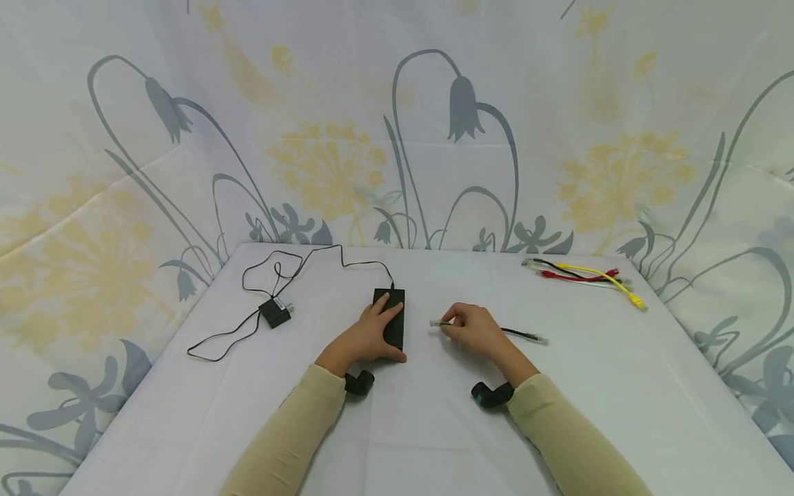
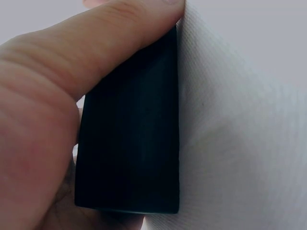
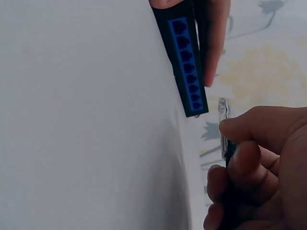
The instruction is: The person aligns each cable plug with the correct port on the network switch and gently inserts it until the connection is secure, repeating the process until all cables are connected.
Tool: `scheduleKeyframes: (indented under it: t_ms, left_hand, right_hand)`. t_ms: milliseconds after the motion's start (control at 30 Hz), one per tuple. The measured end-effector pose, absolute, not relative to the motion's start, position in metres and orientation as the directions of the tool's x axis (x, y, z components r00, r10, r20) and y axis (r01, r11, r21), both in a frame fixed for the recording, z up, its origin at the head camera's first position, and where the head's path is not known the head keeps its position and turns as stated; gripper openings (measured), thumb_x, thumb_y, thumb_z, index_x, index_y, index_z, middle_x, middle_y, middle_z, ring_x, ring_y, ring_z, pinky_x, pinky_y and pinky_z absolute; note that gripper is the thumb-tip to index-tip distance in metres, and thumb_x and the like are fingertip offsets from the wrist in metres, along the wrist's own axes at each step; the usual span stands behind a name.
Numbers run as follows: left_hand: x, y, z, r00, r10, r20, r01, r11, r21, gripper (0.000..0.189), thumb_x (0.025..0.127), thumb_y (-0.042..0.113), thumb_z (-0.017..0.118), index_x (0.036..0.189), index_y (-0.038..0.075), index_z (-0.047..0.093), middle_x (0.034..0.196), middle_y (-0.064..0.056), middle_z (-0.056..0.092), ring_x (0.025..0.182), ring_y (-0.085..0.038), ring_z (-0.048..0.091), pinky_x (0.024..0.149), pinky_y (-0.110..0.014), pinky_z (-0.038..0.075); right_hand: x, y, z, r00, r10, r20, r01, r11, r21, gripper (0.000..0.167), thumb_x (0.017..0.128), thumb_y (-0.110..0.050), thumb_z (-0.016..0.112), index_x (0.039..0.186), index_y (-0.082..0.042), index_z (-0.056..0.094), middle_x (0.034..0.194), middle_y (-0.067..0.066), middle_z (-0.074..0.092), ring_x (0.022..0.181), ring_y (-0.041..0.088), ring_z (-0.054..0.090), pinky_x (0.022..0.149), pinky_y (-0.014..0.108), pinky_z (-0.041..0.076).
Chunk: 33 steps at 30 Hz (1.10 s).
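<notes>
A flat black network switch [image 1: 394, 329] lies on the white cloth, its row of blue-framed ports [image 3: 188, 67] facing the right hand. My left hand [image 1: 367, 335] grips it, fingers spread over the top and thumb at its near end. To the right, my right hand [image 1: 476, 332] pinches a short black network cable [image 1: 516, 333] close to one end. The cable's clear plug [image 3: 223, 108] sticks out past the fingertips, apart from the ports. Its other end trails to the right across the cloth.
A black power adapter [image 1: 275, 313] lies to the left, its thin cord [image 1: 342, 256] looping to the switch's far end. At the back right rests a pile of cables, among them a yellow cable [image 1: 604, 274] and a red cable [image 1: 573, 277]. Patterned fabric [image 1: 428, 172] rises behind the table.
</notes>
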State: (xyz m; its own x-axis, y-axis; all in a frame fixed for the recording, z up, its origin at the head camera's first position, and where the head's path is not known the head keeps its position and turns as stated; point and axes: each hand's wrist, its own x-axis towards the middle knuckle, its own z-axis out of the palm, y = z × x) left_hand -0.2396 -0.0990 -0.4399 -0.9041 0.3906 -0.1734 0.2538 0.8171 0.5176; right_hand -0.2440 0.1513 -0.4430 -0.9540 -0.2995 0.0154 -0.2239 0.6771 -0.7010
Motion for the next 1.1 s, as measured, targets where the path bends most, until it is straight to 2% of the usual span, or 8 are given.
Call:
scheduleKeyframes:
  t_ms: [500,1100]
  left_hand:
    - [-0.241,-0.099,-0.445,-0.903,0.394,-0.169,0.258,0.814,0.52,0.105,0.071,0.051,0.083,0.155,0.03,0.023,0.165,-0.002,0.0,0.15,-0.036,0.008,0.11,-0.058,0.033]
    - [-0.241,-0.1,-0.44,-0.899,0.407,-0.161,0.271,0.806,0.526,0.105,0.071,0.05,0.083,0.155,0.028,0.024,0.165,-0.004,0.001,0.15,-0.038,0.007,0.11,-0.058,0.032]
  right_hand:
    - [-0.237,0.135,-0.449,-0.923,-0.384,0.03,-0.309,0.692,-0.652,0.011,0.093,-0.023,0.065,0.101,-0.015,0.065,0.066,-0.002,0.055,0.056,0.011,0.048,0.054,0.026,0.04]
    - [-0.226,0.119,-0.449,-0.913,-0.408,0.011,-0.314,0.686,-0.656,0.011,0.092,-0.022,0.066,0.1,-0.015,0.066,0.066,-0.003,0.056,0.055,0.011,0.048,0.054,0.026,0.04]
